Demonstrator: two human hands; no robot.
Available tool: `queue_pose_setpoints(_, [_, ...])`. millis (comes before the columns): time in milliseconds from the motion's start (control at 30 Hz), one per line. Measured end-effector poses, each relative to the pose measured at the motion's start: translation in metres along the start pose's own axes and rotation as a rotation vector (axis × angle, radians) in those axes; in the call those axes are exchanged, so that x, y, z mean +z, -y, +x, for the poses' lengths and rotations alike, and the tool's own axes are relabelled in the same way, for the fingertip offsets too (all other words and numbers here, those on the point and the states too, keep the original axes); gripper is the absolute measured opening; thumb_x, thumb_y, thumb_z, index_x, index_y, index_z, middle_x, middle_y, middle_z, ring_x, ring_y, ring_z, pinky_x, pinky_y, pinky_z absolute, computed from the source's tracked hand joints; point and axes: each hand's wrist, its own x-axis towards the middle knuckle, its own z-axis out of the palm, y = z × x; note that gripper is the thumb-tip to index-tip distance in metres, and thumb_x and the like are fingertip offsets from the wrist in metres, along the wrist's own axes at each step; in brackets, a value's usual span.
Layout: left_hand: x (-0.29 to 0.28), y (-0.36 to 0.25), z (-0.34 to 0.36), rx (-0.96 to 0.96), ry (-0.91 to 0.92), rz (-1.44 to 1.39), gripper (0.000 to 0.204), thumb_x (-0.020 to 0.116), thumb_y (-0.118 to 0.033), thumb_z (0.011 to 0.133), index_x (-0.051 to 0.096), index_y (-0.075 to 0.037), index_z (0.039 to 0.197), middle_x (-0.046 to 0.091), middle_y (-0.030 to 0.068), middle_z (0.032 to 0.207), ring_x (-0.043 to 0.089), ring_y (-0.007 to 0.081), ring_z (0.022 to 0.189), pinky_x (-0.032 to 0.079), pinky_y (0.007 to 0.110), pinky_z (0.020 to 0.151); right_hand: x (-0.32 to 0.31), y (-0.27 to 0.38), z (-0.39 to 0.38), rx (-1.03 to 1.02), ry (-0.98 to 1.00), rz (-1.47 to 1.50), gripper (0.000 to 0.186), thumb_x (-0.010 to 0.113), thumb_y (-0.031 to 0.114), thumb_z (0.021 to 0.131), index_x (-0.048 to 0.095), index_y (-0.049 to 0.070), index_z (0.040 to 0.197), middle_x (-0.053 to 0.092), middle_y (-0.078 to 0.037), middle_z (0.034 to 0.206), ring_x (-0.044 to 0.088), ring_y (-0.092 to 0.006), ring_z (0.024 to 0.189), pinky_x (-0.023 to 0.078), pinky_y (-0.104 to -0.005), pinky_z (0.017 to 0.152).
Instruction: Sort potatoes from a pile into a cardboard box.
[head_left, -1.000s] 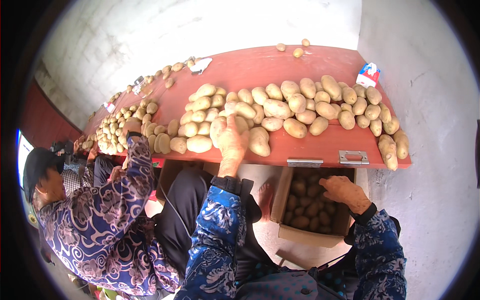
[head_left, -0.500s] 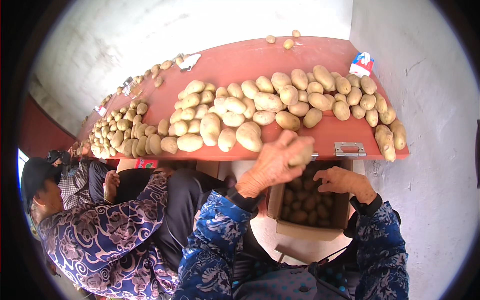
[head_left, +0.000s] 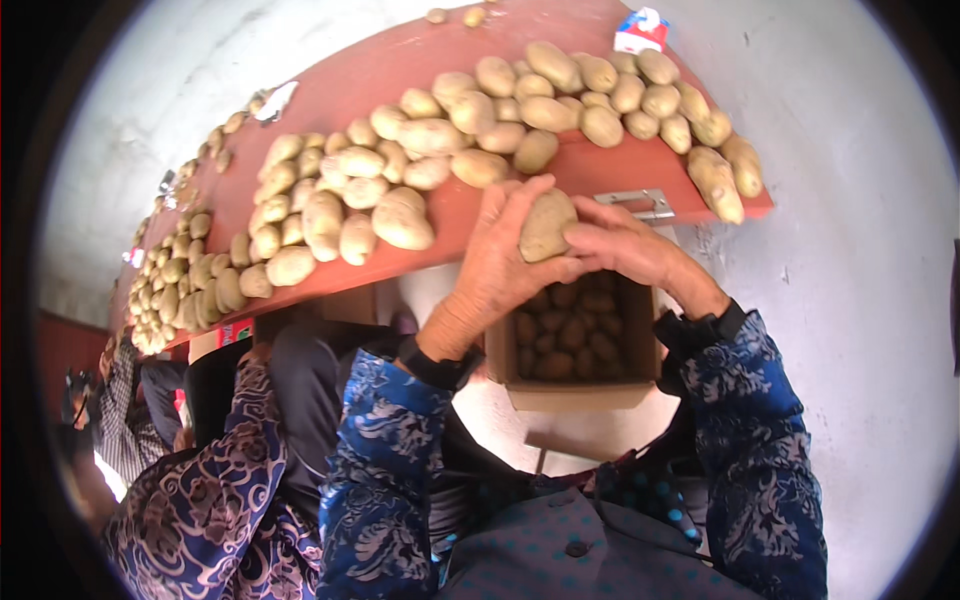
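A pale yellow-brown potato (head_left: 547, 226) is held up between my two hands, just off the table's near edge. My left hand (head_left: 496, 240) wraps round its left side and underside, with the thumb below. From the other side my right hand (head_left: 632, 246) presses its fingers against the potato. Below them stands an open cardboard box (head_left: 580, 397) with many potatoes (head_left: 572, 333) in it. Past my hands a spread of potatoes (head_left: 430, 137) covers much of the red table (head_left: 590, 180).
A metal latch plate (head_left: 636, 204) is fixed at the table edge. A tissue box (head_left: 641, 36) stands by the right wall. Smaller potatoes (head_left: 165, 290) are heaped at the left. Another person in a patterned sleeve (head_left: 215, 490) sits close on my left.
My left hand has brought the potato up and slightly left, over the table edge. My right hand has risen from above the box to the potato. The view has turned right.
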Motion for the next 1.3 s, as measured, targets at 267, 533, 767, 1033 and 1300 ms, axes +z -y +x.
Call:
queue_pose_setpoints(267, [0.004,-0.004,0.007,0.088,0.151,0.055,0.079,0.085,-0.021,0.07,0.048,-0.012,0.14,0.05,0.0165,0.127,0.054,0.0305,0.115,0.049,0.039,0.094,0.002,-0.001,0.002,-0.072,-0.1,-0.043,0.057,0.062,0.035,0.094,0.044,0.005,0.139,0.056,-0.012,0.124,0.058,-0.0222,0.115,0.056,-0.0362,0.087])
queue_pose_setpoints(533, [-0.026,-0.005,0.006,-0.001,-0.024,0.016,0.026,0.067,-0.016,0.091,0.066,-0.002,0.114,0.067,0.0106,0.089,0.065,0.0189,0.08,0.051,0.028,0.074,-0.003,-0.021,-0.002,-0.013,0.176,-0.623,0.043,0.061,0.039,0.09,0.064,0.009,0.121,0.067,-0.009,0.111,0.063,-0.0174,0.099,0.052,-0.0318,0.086])
queue_pose_setpoints(767, [-0.031,0.003,0.01,0.036,-0.085,0.126,0.014,0.065,-0.011,0.092,0.069,0.0,0.1,0.069,0.013,0.088,0.066,0.0232,0.08,0.052,0.033,0.073,0.003,-0.043,-0.008,0.283,0.193,-1.084,0.042,0.06,0.036,0.09,0.061,0.009,0.121,0.069,-0.018,0.103,0.067,-0.0337,0.095,0.054,-0.0426,0.081])
queue_pose_setpoints(1033, [-0.025,0.007,0.007,0.105,0.001,0.289,0.008,0.067,-0.012,0.087,0.068,-0.007,0.092,0.066,0.0106,0.08,0.066,0.0327,0.073,0.053,0.04,0.062,0.002,-0.062,-0.001,0.104,0.009,-1.501,0.044,0.061,0.026,0.089,0.055,0.006,0.128,0.067,-0.022,0.1,0.064,-0.04,0.099,0.051,-0.0501,0.085])
queue_pose_setpoints(1300, [-0.036,0.009,0.008,0.039,-0.082,0.27,0.008,0.067,-0.01,0.087,0.068,-0.006,0.093,0.066,0.0117,0.081,0.066,0.0327,0.074,0.053,0.039,0.064,0.004,-0.045,0.002,0.176,0.236,-1.36,0.048,0.068,0.029,0.086,0.056,0.008,0.127,0.067,-0.02,0.105,0.064,-0.04,0.098,0.05,-0.0481,0.086])
